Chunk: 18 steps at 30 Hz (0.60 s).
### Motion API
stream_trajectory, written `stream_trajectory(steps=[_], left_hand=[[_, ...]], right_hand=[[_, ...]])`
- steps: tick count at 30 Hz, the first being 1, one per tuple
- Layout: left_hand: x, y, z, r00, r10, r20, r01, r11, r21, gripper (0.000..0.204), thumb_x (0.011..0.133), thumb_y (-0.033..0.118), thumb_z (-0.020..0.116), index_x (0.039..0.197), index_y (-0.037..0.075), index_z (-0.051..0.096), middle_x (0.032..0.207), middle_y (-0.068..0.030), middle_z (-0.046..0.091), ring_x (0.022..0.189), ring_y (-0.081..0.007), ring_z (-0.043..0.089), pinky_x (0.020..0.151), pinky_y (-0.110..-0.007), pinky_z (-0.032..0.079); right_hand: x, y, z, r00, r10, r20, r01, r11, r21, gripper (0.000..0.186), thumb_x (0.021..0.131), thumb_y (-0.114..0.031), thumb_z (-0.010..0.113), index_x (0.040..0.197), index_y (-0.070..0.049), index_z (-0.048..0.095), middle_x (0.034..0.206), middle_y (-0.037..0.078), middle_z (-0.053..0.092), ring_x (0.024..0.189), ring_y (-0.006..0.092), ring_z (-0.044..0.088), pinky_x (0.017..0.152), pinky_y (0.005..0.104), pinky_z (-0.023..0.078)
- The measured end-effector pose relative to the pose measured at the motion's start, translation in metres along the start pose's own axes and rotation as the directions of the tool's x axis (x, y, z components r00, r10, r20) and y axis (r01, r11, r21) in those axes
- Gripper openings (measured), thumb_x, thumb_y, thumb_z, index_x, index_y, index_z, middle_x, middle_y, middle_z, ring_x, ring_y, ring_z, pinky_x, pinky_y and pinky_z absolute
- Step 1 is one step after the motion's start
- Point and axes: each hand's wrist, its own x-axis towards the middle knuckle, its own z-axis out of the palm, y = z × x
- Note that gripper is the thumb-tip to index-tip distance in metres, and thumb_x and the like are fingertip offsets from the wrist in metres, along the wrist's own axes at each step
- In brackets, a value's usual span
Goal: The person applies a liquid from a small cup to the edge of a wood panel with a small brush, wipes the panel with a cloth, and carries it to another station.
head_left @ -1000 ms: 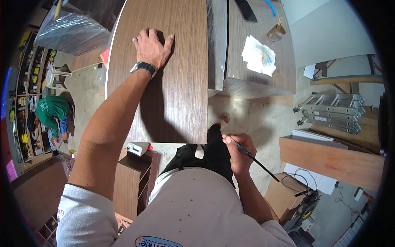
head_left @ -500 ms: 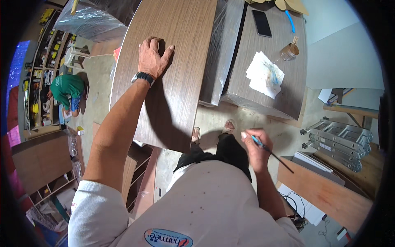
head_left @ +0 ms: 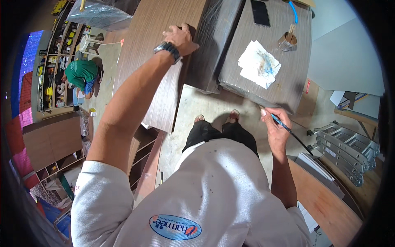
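My left hand point(head_left: 179, 40), below a black wristwatch point(head_left: 166, 49), rests on a long wood-grain panel point(head_left: 144, 37) at its right edge, fingers bent and apart. My right hand point(head_left: 276, 125) grips a thin dark brush with a blue section point(head_left: 297, 139), held just below the front edge of the plastic-wrapped wood-grain cabinet point(head_left: 232, 78); its tip is hard to make out. On that cabinet are stained white paper sheets point(head_left: 257, 64), a small cup with sticks point(head_left: 287, 43), a black phone point(head_left: 260, 12) and a blue strip point(head_left: 293, 12).
A person in green point(head_left: 80, 74) crouches at the left by shelving point(head_left: 61, 55), near a white chair point(head_left: 88, 44). An aluminium ladder point(head_left: 341, 146), a leaning board point(head_left: 323, 206) and loose panels lie at the right. An open cabinet point(head_left: 138, 154) stands below the panel; another wrapped unit point(head_left: 96, 14) is upper left.
My left hand has shifted to the panel's right edge. My right hand with the brush has moved right, below the cabinet's edge. The view has shifted, showing both my feet.
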Motion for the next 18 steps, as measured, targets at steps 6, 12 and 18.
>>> stream_trajectory(steps=[6,12,18], left_hand=[[-0.028,-0.011,0.009,0.993,0.112,0.037,-0.112,0.994,-0.013,0.098,0.082,0.037,0.082,0.158,0.002,0.03,0.148,-0.0368,0.042,0.135,-0.0557,0.047,0.111,-0.056,0.047],[-0.111,-0.044,0.044,0.974,0.214,-0.079,-0.22,0.972,-0.08,0.1,0.076,0.02,0.084,0.157,0.003,0.028,0.154,-0.0331,0.034,0.14,-0.0539,0.04,0.114,-0.054,0.044],[-0.209,-0.054,0.057,0.988,0.152,0.016,-0.146,0.973,-0.18,0.108,0.074,0.011,0.086,0.16,0.003,0.023,0.162,-0.0309,0.025,0.149,-0.0524,0.03,0.121,-0.052,0.038]], right_hand=[[-0.008,0.009,-0.017,0.998,0.052,-0.024,-0.051,0.999,0.015,0.012,0.095,-0.007,0.078,0.101,0.002,0.071,0.081,0.002,0.068,0.074,0.0069,0.061,0.068,0.0225,0.049],[-0.007,0.008,-0.028,0.998,0.058,-0.002,-0.058,0.998,-0.005,0.012,0.094,-0.006,0.078,0.101,0.002,0.072,0.082,0.003,0.069,0.074,0.0077,0.063,0.069,0.0229,0.049],[0.004,0.005,-0.032,1.0,0.031,-0.005,-0.031,0.999,-0.027,0.012,0.094,-0.006,0.079,0.1,0.002,0.072,0.081,0.004,0.069,0.072,0.0083,0.062,0.068,0.0231,0.049]])
